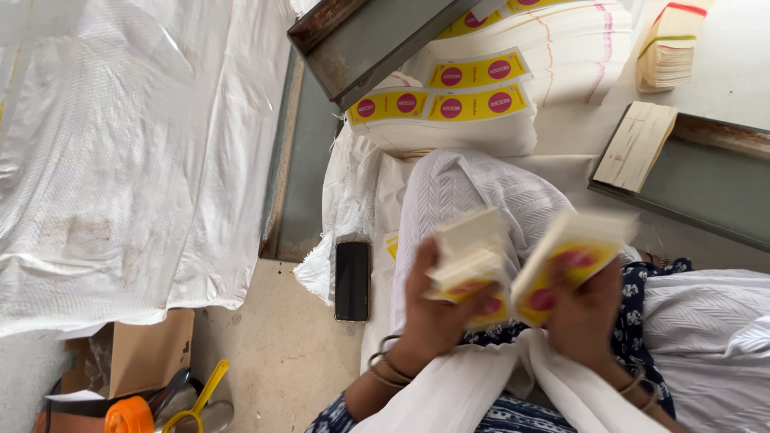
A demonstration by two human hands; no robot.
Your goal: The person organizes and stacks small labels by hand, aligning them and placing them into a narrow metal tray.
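Note:
My left hand (437, 317) grips a small stack of yellow and white paper packets (469, 265) with pink round marks. My right hand (581, 309) holds a second, thicker stack of the same packets (573, 261), fanned and blurred. Both hands are close together over my lap, which is covered by a white patterned cloth (473, 196). Bangles circle both wrists.
More yellow packets (465, 100) lie in piles ahead on white sheets. A black phone (352, 280) rests on the floor to the left. Paper stacks (638, 144) (670, 48) sit at the upper right by a metal tray (706, 184). A large white woven sack (136, 144) fills the left; a cardboard box (148, 353) and yellow scoop (200, 397) are at lower left.

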